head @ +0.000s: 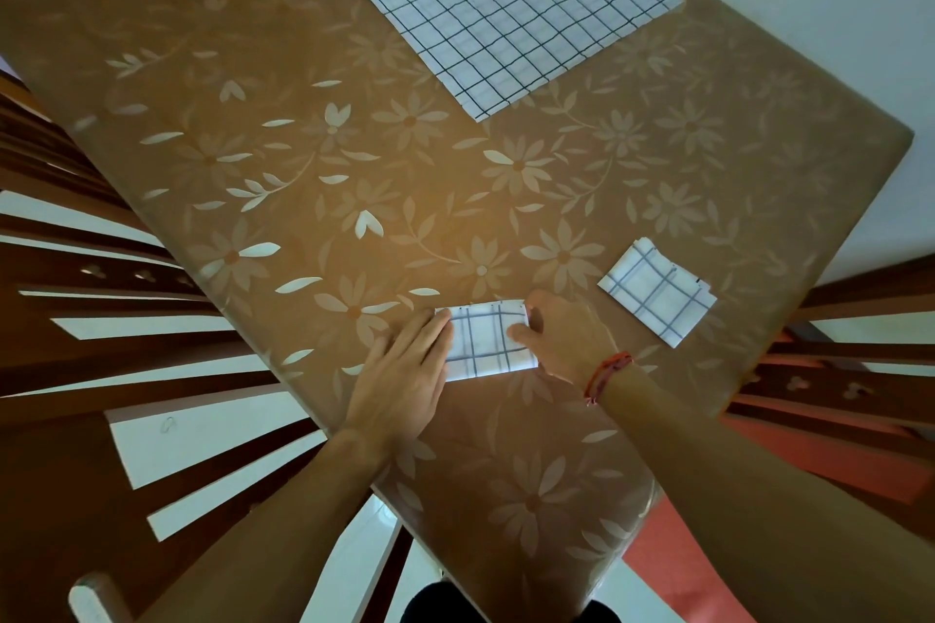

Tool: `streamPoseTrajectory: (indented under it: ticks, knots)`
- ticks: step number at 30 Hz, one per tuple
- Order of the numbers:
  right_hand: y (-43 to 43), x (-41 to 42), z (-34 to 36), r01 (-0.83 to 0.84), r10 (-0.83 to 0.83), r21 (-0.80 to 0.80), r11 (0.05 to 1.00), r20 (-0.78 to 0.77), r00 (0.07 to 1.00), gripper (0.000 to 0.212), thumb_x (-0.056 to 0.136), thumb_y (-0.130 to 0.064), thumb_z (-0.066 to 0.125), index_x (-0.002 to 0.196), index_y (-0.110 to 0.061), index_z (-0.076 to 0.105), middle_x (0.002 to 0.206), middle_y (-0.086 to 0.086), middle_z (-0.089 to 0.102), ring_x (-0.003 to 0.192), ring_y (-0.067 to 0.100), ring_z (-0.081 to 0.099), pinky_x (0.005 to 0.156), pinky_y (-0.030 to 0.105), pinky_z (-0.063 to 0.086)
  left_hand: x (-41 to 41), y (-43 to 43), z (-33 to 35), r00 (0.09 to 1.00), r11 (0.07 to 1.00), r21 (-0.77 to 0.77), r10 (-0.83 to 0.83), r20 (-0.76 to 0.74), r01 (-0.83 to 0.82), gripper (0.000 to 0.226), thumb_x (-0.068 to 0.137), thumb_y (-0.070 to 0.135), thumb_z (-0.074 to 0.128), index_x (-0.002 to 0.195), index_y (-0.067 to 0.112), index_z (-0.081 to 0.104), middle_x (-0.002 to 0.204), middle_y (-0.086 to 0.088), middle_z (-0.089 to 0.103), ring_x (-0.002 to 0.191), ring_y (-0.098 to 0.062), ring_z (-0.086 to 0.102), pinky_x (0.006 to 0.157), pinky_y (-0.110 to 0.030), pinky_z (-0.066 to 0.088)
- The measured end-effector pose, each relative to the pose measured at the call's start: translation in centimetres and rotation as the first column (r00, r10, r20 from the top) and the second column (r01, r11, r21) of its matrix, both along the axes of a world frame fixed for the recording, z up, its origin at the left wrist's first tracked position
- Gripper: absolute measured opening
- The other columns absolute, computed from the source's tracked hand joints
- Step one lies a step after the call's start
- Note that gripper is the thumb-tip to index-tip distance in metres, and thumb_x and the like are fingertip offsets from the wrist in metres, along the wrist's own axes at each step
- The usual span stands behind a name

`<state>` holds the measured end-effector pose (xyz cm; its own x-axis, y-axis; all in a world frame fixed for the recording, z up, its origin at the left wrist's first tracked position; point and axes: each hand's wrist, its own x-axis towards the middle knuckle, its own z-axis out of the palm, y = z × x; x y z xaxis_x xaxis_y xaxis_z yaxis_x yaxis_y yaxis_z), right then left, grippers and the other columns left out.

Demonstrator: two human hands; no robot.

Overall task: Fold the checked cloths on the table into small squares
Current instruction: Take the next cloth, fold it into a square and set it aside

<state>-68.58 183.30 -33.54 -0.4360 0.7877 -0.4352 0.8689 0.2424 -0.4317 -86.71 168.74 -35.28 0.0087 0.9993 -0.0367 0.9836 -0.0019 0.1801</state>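
Hands met at a half-folded cloth [488, 342] in the lower middle of the frame. The left hand [405, 369] lay flat with its fingers straight and close together, their tips pressing the cloth's left edge down onto the worktop [253, 177]. The right hand [561, 339] pinched the cloth's right edge, with the thumb on top of the fabric and the other fingers curled at the upper right corner. A red thread band [607, 374] circled the right wrist.

The cloth between the hands was white with dark checks and lay as a small, nearly square packet near the front edge of the worktop. Just to its right, apart from it, sat a folded square [657, 299] of the same checked fabric, turned at an angle. Well away, in the upper middle of the frame, a large spread cloth [511, 5] lay flat, with more layered edges showing along its far side.

The worktop wore a brown cover printed with pale flowers. Wooden chair backs [101, 293] stood along the left of the frame, and a red mat [683, 567] showed on the floor at lower right.
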Motion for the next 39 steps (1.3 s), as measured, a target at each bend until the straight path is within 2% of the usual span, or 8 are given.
streamPoseTrajectory:
  ticks: [3, 6, 10, 13, 16, 20, 34, 39]
  knots:
    - [0.1, -0.2, 0.3, 0.008, -0.008, -0.05, 0.999, 0.0, 1.0, 0.021, 0.089, -0.039, 0.061, 0.084, -0.022, 0.05, 0.075, 0.0, 0.061, 0.071, 0.019, 0.061, 0.062, 0.037, 0.056, 0.0, -0.2, -0.1, 1.0, 0.998, -0.055, 0.009, 0.018, -0.008, 0.051, 0.1, 0.031, 0.028, 0.142, 0.007, 0.045, 0.154, -0.007, 0.037, 0.144, -0.022, 0.03, 0.108, -0.045, 0.038]
    - [-0.1, -0.2, 0.9, 0.004, -0.005, 0.006, 1.0, 0.036, 0.999, 0.024, 0.088, -0.042, 0.061, 0.092, -0.022, 0.049, 0.08, -0.003, 0.061, 0.074, 0.02, 0.061, 0.063, 0.035, 0.053, 0.1, -0.1, -0.3, 1.0, 0.997, -0.077, 0.018, 0.008, -0.018, 0.054, 0.101, 0.032, 0.027, 0.147, 0.007, 0.038, 0.157, -0.009, 0.03, 0.148, -0.022, 0.02, 0.115, -0.044, 0.029]
    - [-1.7, -0.9, 1.3, -0.138, 0.114, 0.447, 0.884, 0.08, 0.99, 0.039, 0.089, -0.041, 0.059, 0.113, -0.01, 0.056, 0.106, 0.007, 0.055, 0.086, 0.024, 0.058, 0.063, 0.03, 0.047, 0.2, -0.3, -0.5, 1.0, 0.995, -0.101, 0.014, -0.008, -0.014, 0.056, 0.101, 0.032, 0.022, 0.151, 0.006, 0.028, 0.16, -0.01, 0.021, 0.149, -0.022, 0.011, 0.119, -0.044, 0.022]
    - [-3.4, -2.6, 1.3, -0.339, 0.411, 0.515, 0.788, -0.029, 0.911, 0.043, 0.095, -0.029, 0.047, 0.132, -0.007, 0.048, 0.134, 0.012, 0.048, 0.121, 0.028, 0.048, 0.096, 0.039, 0.046, 0.2, -0.3, -0.5, 1.0, 0.994, -0.107, 0.009, -0.008, -0.01, 0.056, 0.101, 0.03, 0.018, 0.151, 0.006, 0.027, 0.16, -0.011, 0.019, 0.149, -0.023, 0.01, 0.118, -0.045, 0.023]
    - [-5.0, -4.2, -0.1, -0.501, 0.563, 0.428, 0.752, -0.023, 0.826, 0.056, 0.098, -0.021, 0.035, 0.149, 0.001, 0.029, 0.16, 0.019, 0.02, 0.15, 0.03, 0.013, 0.121, 0.042, 0.019, 0.2, -0.1, -0.8, 1.0, 0.994, -0.107, 0.018, -0.002, -0.019, 0.056, 0.101, 0.03, 0.02, 0.15, 0.004, 0.029, 0.159, -0.013, 0.022, 0.149, -0.024, 0.013, 0.118, -0.045, 0.024]
    - [-5.8, -4.3, -2.5, -0.54, 0.575, 0.368, 0.757, 0.017, 0.818, 0.057, 0.102, -0.022, 0.022, 0.154, -0.002, 0.012, 0.163, 0.014, 0.004, 0.151, 0.022, -0.003, 0.123, 0.04, 0.012, 0.2, -0.2, -1.4, 1.0, 0.994, -0.109, 0.025, -0.011, -0.026, 0.059, 0.101, 0.034, 0.022, 0.15, 0.001, 0.023, 0.159, -0.014, 0.02, 0.149, -0.024, 0.011, 0.118, -0.045, 0.024]
    - [-4.8, -2.7, -3.6, -0.535, 0.535, 0.429, 0.728, 0.133, 0.835, 0.063, 0.105, -0.042, 0.02, 0.153, -0.001, 0.019, 0.162, 0.015, 0.012, 0.151, 0.024, 0.006, 0.122, 0.042, 0.014, 0.2, -0.2, -1.5, 0.999, 0.994, -0.107, 0.024, -0.039, -0.028, 0.061, 0.1, 0.033, 0.025, 0.153, 0.003, 0.017, 0.161, -0.013, 0.014, 0.15, -0.023, 0.007, 0.12, -0.043, 0.019]
    - [-2.7, 2.1, -3.1, -0.552, 0.5, 0.384, 0.74, 0.235, 0.834, 0.065, 0.104, -0.043, 0.017, 0.155, -0.004, 0.011, 0.163, 0.011, 0.006, 0.151, 0.022, 0.002, 0.121, 0.044, 0.018, 0.1, -0.3, -1.2, 0.998, 0.993, -0.119, 0.023, -0.052, -0.029, 0.061, 0.1, 0.033, 0.023, 0.153, 0.003, 0.016, 0.162, -0.013, 0.012, 0.15, -0.024, 0.005, 0.121, -0.042, 0.016]
